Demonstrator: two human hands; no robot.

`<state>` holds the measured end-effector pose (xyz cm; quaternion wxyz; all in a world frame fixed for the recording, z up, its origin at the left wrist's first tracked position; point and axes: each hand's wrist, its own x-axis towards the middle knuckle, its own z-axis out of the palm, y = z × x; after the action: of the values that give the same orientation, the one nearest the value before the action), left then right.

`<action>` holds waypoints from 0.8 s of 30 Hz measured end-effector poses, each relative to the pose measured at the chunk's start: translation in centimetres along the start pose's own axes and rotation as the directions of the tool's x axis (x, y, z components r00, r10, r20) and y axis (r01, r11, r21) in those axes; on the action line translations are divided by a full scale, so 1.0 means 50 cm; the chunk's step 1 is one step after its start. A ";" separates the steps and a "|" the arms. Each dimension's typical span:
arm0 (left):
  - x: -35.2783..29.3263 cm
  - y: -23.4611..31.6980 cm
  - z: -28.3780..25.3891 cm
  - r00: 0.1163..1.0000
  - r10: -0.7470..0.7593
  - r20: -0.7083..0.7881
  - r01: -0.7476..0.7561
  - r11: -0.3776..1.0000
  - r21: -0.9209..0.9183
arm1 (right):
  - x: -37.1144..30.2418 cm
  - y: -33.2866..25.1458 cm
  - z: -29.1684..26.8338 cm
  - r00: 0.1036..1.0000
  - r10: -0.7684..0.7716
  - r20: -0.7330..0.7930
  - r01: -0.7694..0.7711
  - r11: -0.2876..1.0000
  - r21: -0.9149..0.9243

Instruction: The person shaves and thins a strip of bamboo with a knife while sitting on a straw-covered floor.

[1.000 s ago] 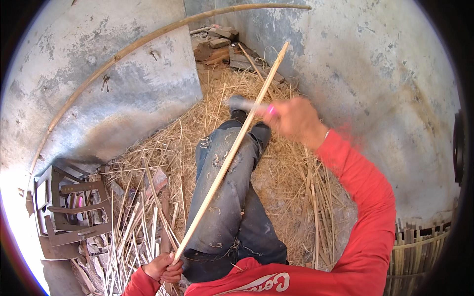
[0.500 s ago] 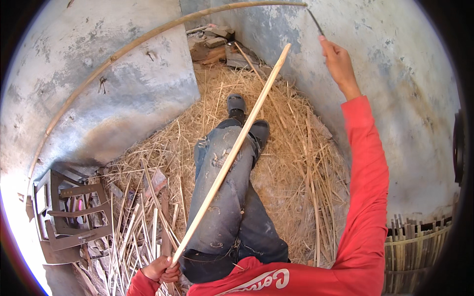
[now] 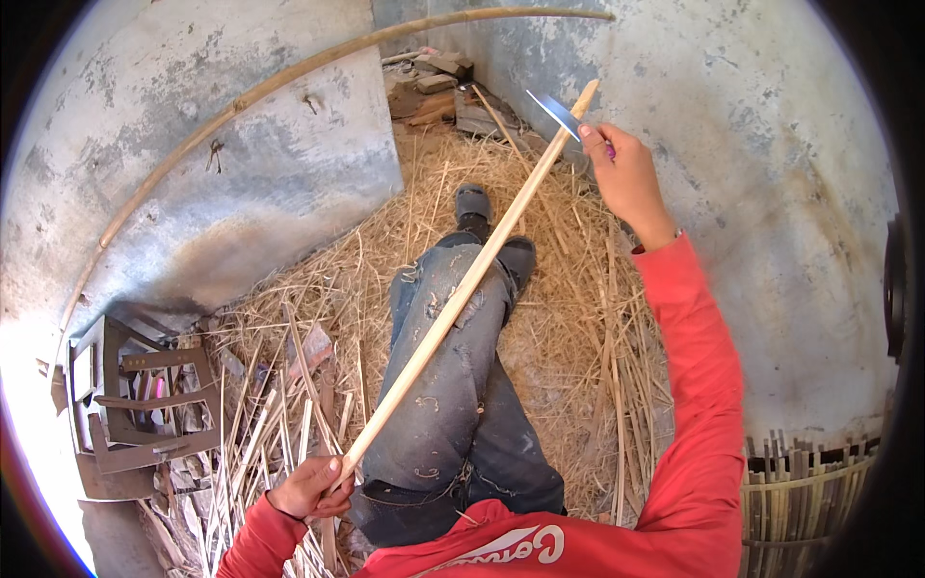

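Observation:
A long pale strip of split bamboo (image 3: pixel 472 277) slants over my outstretched legs (image 3: pixel 438 376), its far end tapered. My left hand (image 3: pixel 313 487) is closed around the strip close to its near end, by my left hip. In my right hand (image 3: pixel 626 175) is a knife (image 3: pixel 552 110), fingers closed on its handle, of which a bit of purple shows. The shiny blade crosses the strip a little short of its far tip; whether it presses into the bamboo I cannot tell.
Shavings and thin strips (image 3: pixel 568 299) cover the floor. A brown wooden frame (image 3: pixel 154 361) stands at left, a woven bamboo basket (image 3: pixel 805 501) at right. One long bowed pole (image 3: pixel 241 101) arcs before the plastered walls (image 3: pixel 742 202). Bricks (image 3: pixel 438 72) lie in the far corner.
My right hand has brought the knife down and left from beyond the strip's far end onto the strip. The strip has shifted slightly right at its tip; my left hand still grips it.

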<state>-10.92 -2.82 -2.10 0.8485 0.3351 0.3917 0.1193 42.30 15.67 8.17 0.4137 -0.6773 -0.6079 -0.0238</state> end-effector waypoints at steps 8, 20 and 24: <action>0.037 0.047 0.026 0.965 -0.160 0.207 0.195 0.968 -0.159 | -0.129 -0.072 0.081 0.981 -0.160 0.109 0.160 0.987 0.007; 0.139 0.074 0.109 0.919 -0.081 0.385 0.249 0.878 -0.409 | -0.400 -0.270 0.064 0.834 -0.314 0.453 0.289 0.949 0.126; 0.173 0.073 0.112 0.828 0.006 0.560 0.416 0.664 -0.622 | -0.395 -0.261 0.065 0.881 -0.294 0.371 0.219 0.948 0.232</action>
<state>-0.78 1.30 -2.12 0.9905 -0.0551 0.1063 0.0682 24.66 0.65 2.42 0.3342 -0.5400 -0.7636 0.1166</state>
